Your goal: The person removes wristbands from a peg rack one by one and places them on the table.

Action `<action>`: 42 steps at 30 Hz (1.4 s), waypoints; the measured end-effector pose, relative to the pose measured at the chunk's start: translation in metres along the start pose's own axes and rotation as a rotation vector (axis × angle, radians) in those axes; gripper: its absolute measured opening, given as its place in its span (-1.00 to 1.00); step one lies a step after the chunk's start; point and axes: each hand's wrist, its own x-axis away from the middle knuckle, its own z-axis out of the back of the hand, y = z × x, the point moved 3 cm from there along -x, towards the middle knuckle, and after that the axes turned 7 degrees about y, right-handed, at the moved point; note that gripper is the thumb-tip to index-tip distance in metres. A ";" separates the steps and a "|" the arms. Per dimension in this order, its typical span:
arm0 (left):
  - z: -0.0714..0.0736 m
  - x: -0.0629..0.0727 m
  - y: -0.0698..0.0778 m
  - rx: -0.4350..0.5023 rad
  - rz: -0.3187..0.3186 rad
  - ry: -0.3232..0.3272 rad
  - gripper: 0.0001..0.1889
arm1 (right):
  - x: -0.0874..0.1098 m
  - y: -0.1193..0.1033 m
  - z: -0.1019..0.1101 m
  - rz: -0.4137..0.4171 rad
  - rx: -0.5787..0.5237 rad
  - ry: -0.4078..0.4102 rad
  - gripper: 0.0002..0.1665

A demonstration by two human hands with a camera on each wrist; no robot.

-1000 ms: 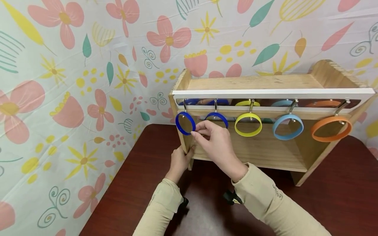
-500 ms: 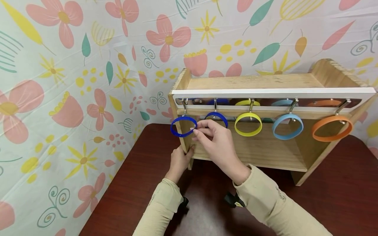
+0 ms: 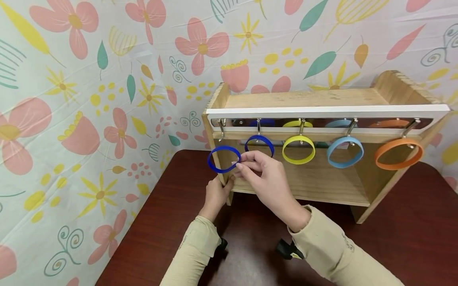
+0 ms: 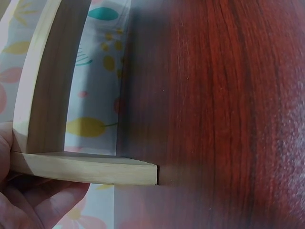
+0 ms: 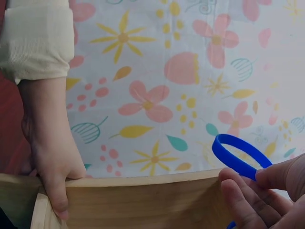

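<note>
My right hand (image 3: 266,178) pinches a dark blue wristband (image 3: 216,167) by its right side, between thumb and fingers. The band is off the leftmost hook (image 3: 221,133), just below it and apart from it. In the right wrist view the same blue wristband (image 5: 238,151) tilts in front of the patterned cloth. My left hand (image 3: 216,194) grips the lower left side panel of the wooden shelf (image 3: 322,180); in the left wrist view its fingers (image 4: 59,202) curl behind the panel. A second blue wristband (image 3: 270,143) hangs from its hook, partly behind my right hand.
A yellow wristband (image 3: 298,161), a light blue one (image 3: 345,164) and an orange one (image 3: 398,165) hang from hooks farther right along the white-edged rail (image 3: 322,111). The shelf stands on a dark red wooden table (image 3: 161,222). Flower-patterned cloth (image 3: 89,167) rises behind and to the left.
The blue wristband hung on the leftmost hook; it has come off and moved slightly down, held by my right hand. My left hand keeps its grip on the shelf.
</note>
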 end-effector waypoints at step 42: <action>0.000 0.001 0.001 -0.045 -0.054 0.092 -0.68 | 0.037 0.028 0.033 -0.169 -0.029 -0.050 -0.82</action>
